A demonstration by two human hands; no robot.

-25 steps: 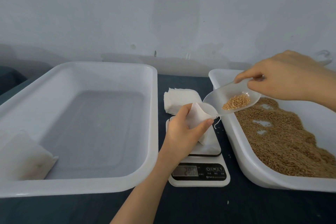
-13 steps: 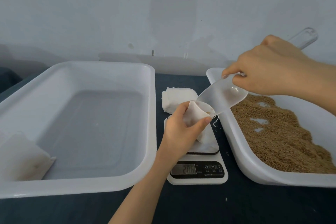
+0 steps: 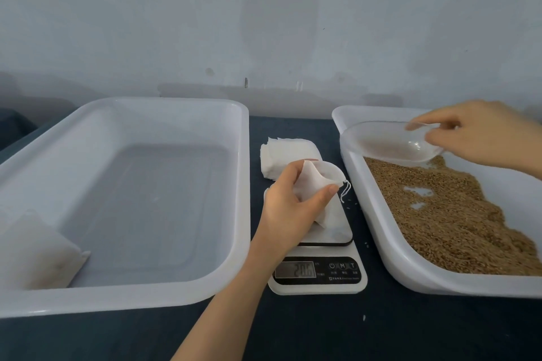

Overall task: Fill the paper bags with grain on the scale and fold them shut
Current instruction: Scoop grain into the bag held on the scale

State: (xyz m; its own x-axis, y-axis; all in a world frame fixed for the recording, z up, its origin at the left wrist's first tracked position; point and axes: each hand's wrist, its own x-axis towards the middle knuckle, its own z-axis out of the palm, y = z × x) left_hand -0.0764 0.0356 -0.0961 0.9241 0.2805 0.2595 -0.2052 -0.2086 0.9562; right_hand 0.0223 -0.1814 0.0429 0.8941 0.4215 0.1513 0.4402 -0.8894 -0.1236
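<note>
A small white paper bag with a string stands on the white digital scale, whose display is lit. My left hand grips the bag near its open mouth. My right hand holds a clear plastic scoop, which looks empty, over the far end of the right white tray. That tray holds brown grain. The scoop is apart from the bag, up and to its right.
A stack of flat white bags lies behind the scale. The large white tray on the left holds one filled bag in its near left corner. A dark tabletop runs under everything; a pale wall stands behind.
The scoop tipped its grain into the bag, then my right hand drew it back, empty, to the right over the grain tray. My left hand stayed on the bag.
</note>
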